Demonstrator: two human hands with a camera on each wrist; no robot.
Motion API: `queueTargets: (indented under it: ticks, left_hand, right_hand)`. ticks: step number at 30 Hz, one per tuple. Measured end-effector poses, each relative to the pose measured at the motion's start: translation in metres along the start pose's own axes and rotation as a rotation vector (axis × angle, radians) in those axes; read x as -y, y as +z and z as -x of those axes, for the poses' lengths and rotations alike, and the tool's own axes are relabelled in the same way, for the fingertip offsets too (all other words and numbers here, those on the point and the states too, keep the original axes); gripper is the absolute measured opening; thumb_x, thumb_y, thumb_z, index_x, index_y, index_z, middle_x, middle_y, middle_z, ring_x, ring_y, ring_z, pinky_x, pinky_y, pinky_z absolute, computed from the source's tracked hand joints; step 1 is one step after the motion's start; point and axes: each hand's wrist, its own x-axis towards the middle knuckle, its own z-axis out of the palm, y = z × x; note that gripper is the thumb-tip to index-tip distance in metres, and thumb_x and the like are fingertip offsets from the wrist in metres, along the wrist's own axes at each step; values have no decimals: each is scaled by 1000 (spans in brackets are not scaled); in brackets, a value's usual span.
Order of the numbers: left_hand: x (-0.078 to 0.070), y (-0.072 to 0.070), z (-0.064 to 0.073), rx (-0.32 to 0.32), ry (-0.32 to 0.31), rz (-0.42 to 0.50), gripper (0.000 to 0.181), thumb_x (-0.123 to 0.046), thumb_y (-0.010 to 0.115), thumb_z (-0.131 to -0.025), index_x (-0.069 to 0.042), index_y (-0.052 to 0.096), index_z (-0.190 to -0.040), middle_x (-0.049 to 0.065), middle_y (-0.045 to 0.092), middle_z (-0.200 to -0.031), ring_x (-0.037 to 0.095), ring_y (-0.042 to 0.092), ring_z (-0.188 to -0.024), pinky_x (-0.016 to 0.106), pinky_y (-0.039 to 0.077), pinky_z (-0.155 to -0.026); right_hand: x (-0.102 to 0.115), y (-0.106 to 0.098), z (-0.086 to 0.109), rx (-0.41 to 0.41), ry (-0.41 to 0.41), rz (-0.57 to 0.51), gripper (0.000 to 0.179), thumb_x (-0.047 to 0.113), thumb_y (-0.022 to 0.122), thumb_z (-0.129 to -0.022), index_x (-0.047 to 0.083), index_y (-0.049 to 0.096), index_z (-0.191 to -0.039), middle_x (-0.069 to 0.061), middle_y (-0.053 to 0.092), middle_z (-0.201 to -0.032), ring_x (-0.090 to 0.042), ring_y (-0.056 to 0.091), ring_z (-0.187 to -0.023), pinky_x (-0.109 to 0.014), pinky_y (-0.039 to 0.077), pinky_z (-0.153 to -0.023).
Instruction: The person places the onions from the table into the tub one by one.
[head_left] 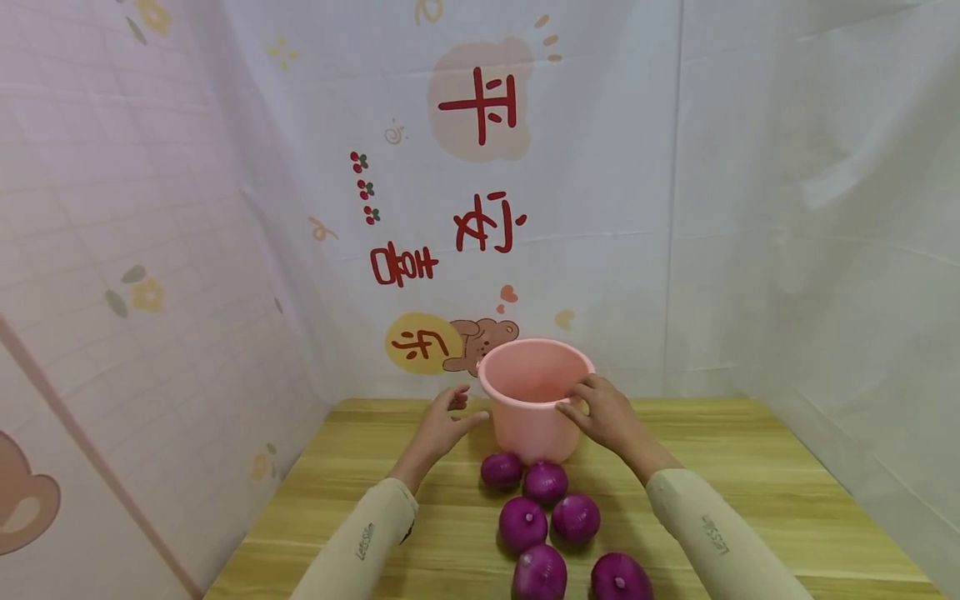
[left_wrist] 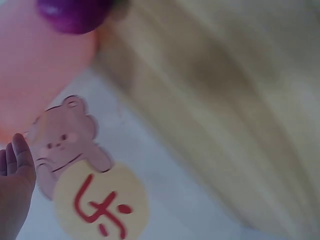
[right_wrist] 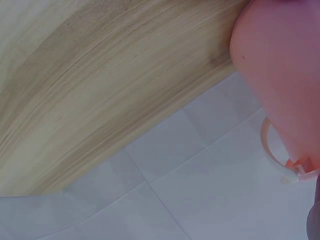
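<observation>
Pink plastic bucket (head_left: 528,433) sits upright at the back of the wood-grain table (head_left: 757,483), and the right hand (head_left: 606,414) looks to be pinching its near right rim, fingertips over the edge and thumb outside. Left hand (head_left: 442,427) is holding nothing, fingers loosely bent, thumb aimed at the bucket's left side; honestly can't tell if the tip touches it. Six purple onions (head_left: 522,525) are bunched in front, the nearest two right by the base. If the step is handling or steadying the bucket, as I read it, I'd bring that left palm flat against the wall opposite the right grip, so the push is even and it doesn't twist. Keep the pinch light too, since thin plastic could flex. I'd avoid dragging it forward, because those round onions would probably roll. Also mind the handle (right_wrist: 262,140), which hangs off the far side in the right wrist view and could snag a finger.
</observation>
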Motion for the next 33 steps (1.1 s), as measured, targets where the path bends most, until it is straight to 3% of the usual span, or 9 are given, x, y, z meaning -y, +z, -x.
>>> queueTargets:
  ticks: [7, 14, 23, 33]
  left_hand:
    - [34, 19, 18, 30, -115, -10, 76, -49, 71, -71, -12, 45, -131, 10, 50, -122, 26, 46, -112, 43, 41, -90]
    - [56, 41, 26, 69, -111, -33, 74, -43, 73, -72, -4, 45, -129, 15, 49, -119, 30, 47, -109, 43, 42, -88]
    - [63, 58, 28, 119, -125, -43, 73, -38, 72, -76, 0, 42, -131, 17, 48, -119, 35, 46, -109, 45, 42, -86]
    - [67, 69, 30, 147, -77, -33, 74, -34, 73, -75, 6, 42, -128, 21, 51, -114, 32, 50, -103, 46, 42, -87]
  right_hand:
    - [-1, 1, 1, 6, 8, -5, 23, 38, 65, -82, 16, 66, -87, 1, 54, -91, -17, 51, -83, -36, 45, -70]
    - [-1, 3, 2, 1, 2, 3, 24, 38, 65, -82, 15, 66, -87, 1, 54, -90, -16, 51, -82, -36, 45, -69]
    - [1, 0, 0, -23, -31, 18, 23, 36, 67, -81, 14, 66, -87, -2, 55, -90, -20, 53, -82, -39, 45, -69]
    - [0, 1, 1, -11, -4, 20, 24, 38, 66, -81, 15, 66, -87, 0, 54, -88, -17, 51, -81, -36, 45, -68]
